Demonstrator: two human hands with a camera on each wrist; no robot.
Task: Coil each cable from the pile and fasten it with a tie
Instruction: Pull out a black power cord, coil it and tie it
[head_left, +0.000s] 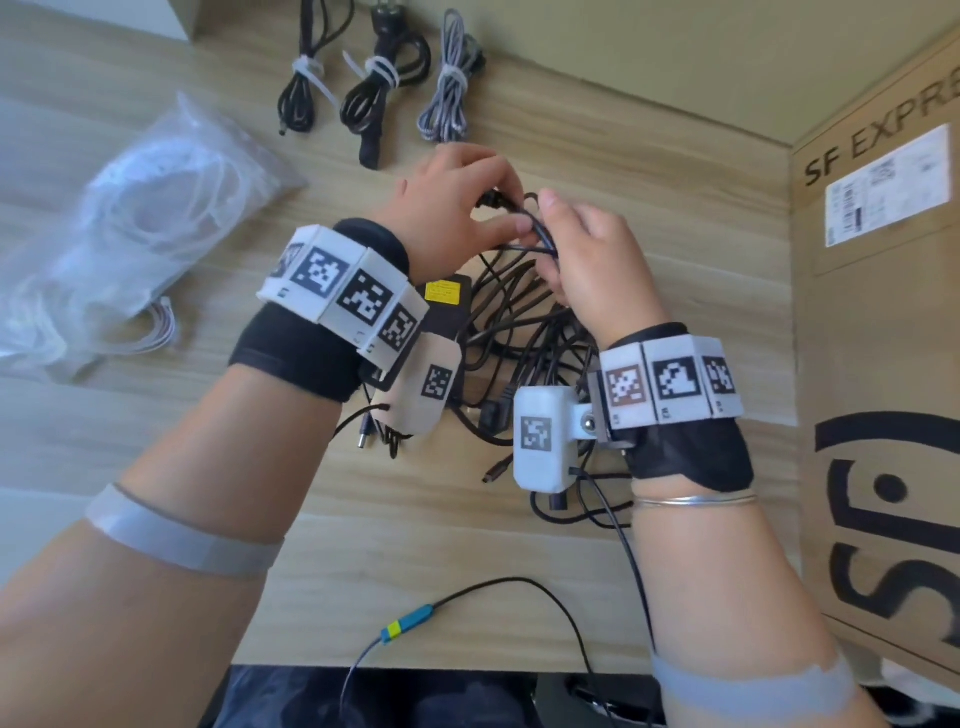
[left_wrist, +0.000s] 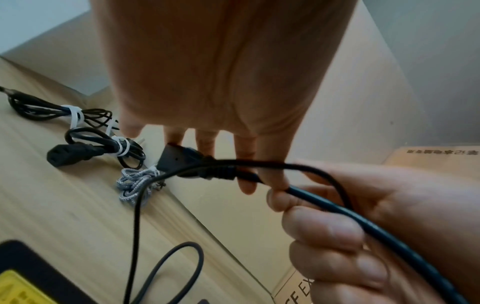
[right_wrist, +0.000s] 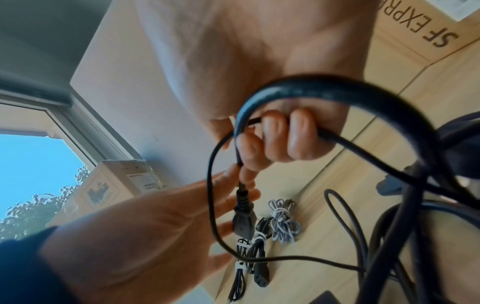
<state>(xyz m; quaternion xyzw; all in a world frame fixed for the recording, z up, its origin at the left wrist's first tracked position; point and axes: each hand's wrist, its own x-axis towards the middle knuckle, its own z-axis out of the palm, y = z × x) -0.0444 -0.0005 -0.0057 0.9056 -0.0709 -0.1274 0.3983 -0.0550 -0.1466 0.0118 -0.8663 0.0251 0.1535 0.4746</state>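
A pale wooden desk sits against a beige wall, with an SF Express cardboard box at its right edge. Above the tangled pile of black cables, the right hand has its fingers curled tightly round a thick black power cable, which loops over the fist and drops back into the pile. The cable's plug end juts out just beyond that fist, toward the left hand. The left hand's fingers are nearly straight, fingertips touching the plug, thumb under the cord; no closed grasp shows. A black power brick with a yellow label lies under the left wrist. Three tied bundles lie at the desk's far edge; a clear bag of white ties lies to the left.
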